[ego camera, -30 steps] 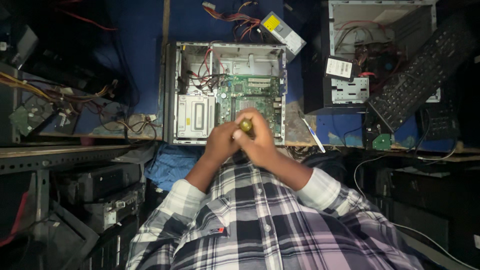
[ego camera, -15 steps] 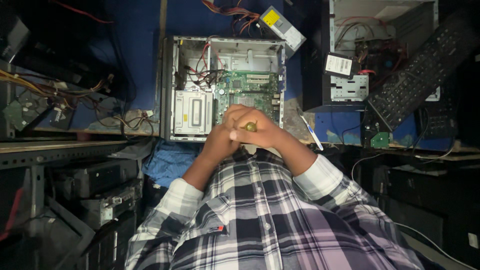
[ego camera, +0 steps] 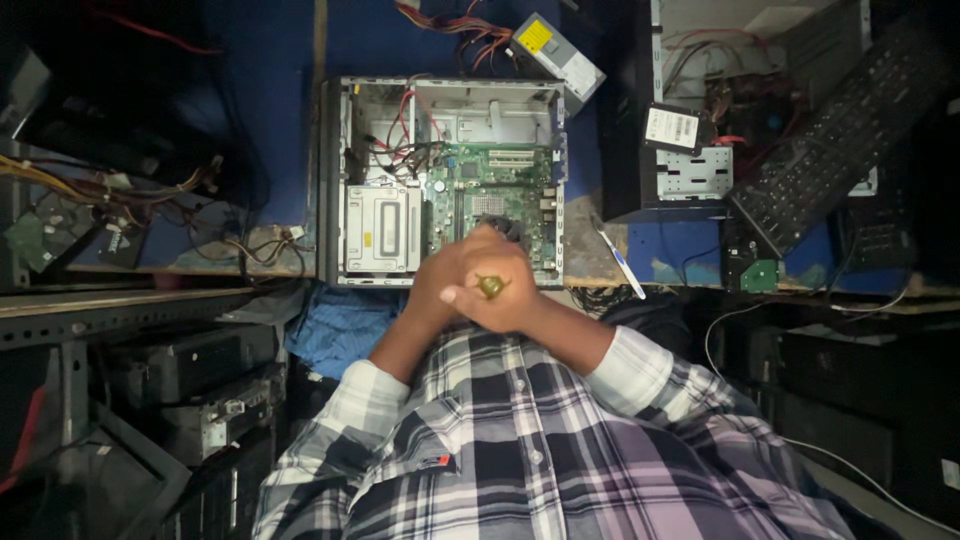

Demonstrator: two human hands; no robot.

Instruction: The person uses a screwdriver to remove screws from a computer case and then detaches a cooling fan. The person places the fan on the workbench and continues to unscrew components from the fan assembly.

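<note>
Just beyond the fingers lies an open computer case (ego camera: pixel 440 180), flat on a blue worktop (ego camera: pixel 270 150), its green board (ego camera: pixel 500 200) and a pale metal drive cage (ego camera: pixel 383 230) exposed. Both hands meet at the case's near edge. The right hand (ego camera: pixel 515 295) is clenched around a tool whose rounded, yellowish, translucent butt (ego camera: pixel 490 287) shows at the top of the fist; it is probably a screwdriver, though the shaft and tip are hidden beneath the hands. The left hand (ego camera: pixel 450 280) is wrapped over the right, fingers closed against it, steadying the grip.

To work this well, the handle should stay upright and in line with whatever the tip sits in, with steady downward pressure from both hands so the tip does not slip onto the board. Short, firm turns suit a two-handed grip better than a long twist.

Red and black wires (ego camera: pixel 400 140) loop loosely inside the case, beyond the fingers. The board looks rigid, studded with slots and small parts. Further off, a grey power supply (ego camera: pixel 555 55) trails a bundle of coloured leads. To the right of the fingers a second open case (ego camera: pixel 700 130) stands dark, with a black keyboard (ego camera: pixel 840 130) leaning across it. A thin pen-like stick (ego camera: pixel 620 262) rests just right of the hands. Plaid sleeves (ego camera: pixel 640 370), soft woven cloth, cover both forearms.
</note>
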